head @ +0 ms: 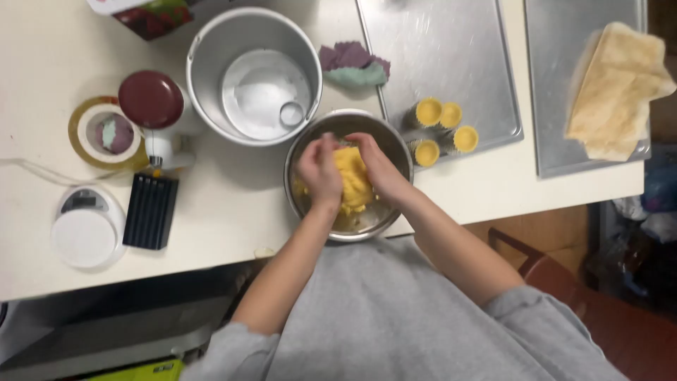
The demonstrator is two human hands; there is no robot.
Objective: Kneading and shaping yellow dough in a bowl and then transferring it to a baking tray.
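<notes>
Two hands are all I have working in the head view, and both are down in the steel bowl (349, 176) at the near edge of the worktop (226, 204). My left hand (321, 173) and right hand (377, 166) press in from either side of a lump of yellow dough (352, 180), fingers curled around it and gripping it between them. The dough sits in the middle of the bowl, with some smeared bits against the wall. Just right of the bowl, on a metal tray (451, 63), stand four small moulds (441, 130) already lined with yellow dough, close together at the tray's near corner. I judge the work to be early: four moulds filled, most of the dough still in the bowl, most of the tray bare. A second tray (564, 85) farther right carries only a folded cloth (617, 88). Behind the bowl stands a large grey pot (254, 74) with white powder in it; to the left are a red-lidded jar (150, 99), a black comb-like tool (150, 210) and a white scale (86, 226).
</notes>
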